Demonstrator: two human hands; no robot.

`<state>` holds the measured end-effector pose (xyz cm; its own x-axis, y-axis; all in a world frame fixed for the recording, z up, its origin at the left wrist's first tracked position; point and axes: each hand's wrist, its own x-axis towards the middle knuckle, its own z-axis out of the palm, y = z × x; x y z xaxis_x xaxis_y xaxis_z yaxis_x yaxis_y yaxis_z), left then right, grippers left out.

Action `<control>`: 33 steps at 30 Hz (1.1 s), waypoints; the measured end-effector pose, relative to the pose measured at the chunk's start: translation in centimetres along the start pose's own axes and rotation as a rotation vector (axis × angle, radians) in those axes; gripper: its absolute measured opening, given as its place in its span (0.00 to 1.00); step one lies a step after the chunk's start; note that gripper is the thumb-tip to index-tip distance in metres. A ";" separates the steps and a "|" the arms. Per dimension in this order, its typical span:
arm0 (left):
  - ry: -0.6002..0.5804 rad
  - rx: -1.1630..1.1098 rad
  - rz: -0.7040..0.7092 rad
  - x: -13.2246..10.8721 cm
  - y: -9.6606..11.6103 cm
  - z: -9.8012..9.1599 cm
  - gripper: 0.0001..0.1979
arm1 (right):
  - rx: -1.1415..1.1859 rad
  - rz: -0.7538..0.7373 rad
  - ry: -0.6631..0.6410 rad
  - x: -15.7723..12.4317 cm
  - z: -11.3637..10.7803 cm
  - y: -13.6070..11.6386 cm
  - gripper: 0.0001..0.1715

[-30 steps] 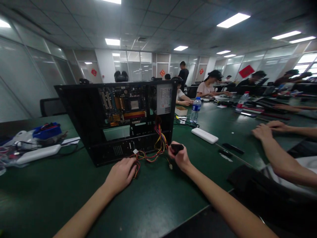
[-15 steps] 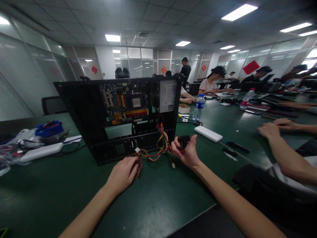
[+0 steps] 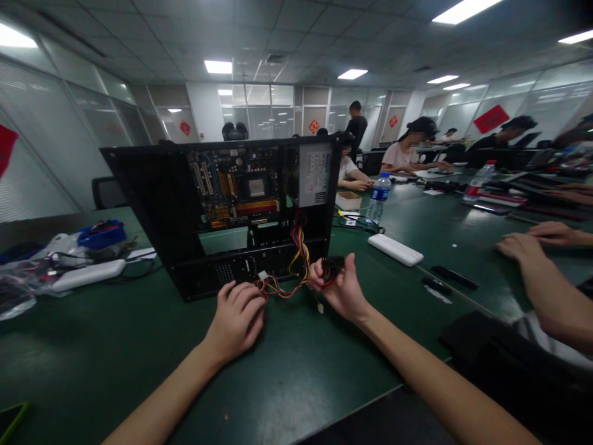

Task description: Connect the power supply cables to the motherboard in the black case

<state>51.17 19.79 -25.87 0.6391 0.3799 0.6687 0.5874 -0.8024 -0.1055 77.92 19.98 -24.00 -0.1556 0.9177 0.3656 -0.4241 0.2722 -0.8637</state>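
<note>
An open black computer case (image 3: 152,204) lies on its side on the green table (image 3: 296,371), its motherboard (image 3: 236,188) and grey power supply (image 3: 315,174) showing. A bundle of red, yellow and black wires (image 3: 296,262) spills out of the case onto the table. My right hand (image 3: 340,287) is closed round a black connector (image 3: 332,267) at the end of those wires, held just in front of the case. My left hand (image 3: 236,318) rests on the table with its fingers curled, touching the wire bundle near the case's front edge.
A white power strip (image 3: 395,250) and a water bottle (image 3: 378,199) stand right of the case. Another white strip (image 3: 88,274), a blue item (image 3: 102,235) and loose cables lie at the left. A neighbour's forearms (image 3: 546,272) rest on the table at the right. Other people sit further back.
My right hand has lifted the black connector and turned it toward the case. My left hand has shifted slightly right along the wires. The camera has tilted a little.
</note>
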 end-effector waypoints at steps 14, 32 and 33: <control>0.020 -0.556 -0.126 12.9 2.7 1.8 0.07 | 0.022 -0.043 0.424 2.3 3.4 -0.6 0.41; 0.144 -0.669 -0.541 12.6 -1.3 -3.2 0.08 | -0.236 -0.120 0.207 6.9 6.2 -3.8 0.24; 0.148 -0.663 -0.556 12.5 -1.3 -3.0 0.08 | -0.230 -0.117 0.219 7.1 6.2 -3.8 0.25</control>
<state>56.95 24.25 -15.16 0.2485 0.7685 0.5896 0.3558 -0.6386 0.6824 72.91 23.66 -15.95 0.0884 0.9100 0.4051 -0.2114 0.4146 -0.8851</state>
